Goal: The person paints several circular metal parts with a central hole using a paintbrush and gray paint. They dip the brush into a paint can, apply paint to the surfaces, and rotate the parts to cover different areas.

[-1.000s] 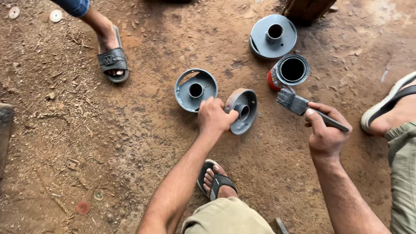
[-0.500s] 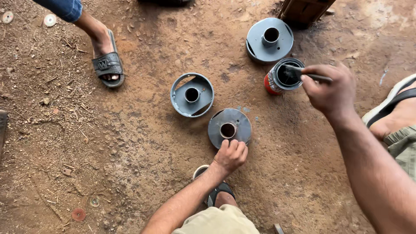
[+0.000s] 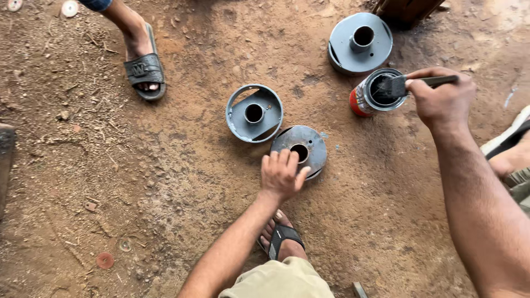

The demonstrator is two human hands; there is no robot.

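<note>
My left hand (image 3: 281, 174) rests with spread fingers on the near edge of a round grey metal disc (image 3: 309, 144) with a centre hole, lying flat on the dirt. My right hand (image 3: 441, 99) grips a paintbrush (image 3: 398, 85) by its dark handle, its bristles over the mouth of an open paint can (image 3: 375, 94) with a red side. A grey flanged metal part (image 3: 254, 113) with a hub sits just left of the disc. Another grey round part (image 3: 359, 41) lies beyond the can.
Another person's foot in a dark slide sandal (image 3: 143, 72) stands at the upper left. My own sandalled foot (image 3: 281, 240) is under my left arm, and my other foot (image 3: 510, 152) is at the right edge. Small washers (image 3: 69, 8) lie on the dirt.
The disc went from tilted in my left hand to lying flat. My right hand carried the brush up to the paint can and now holds it over the opening.
</note>
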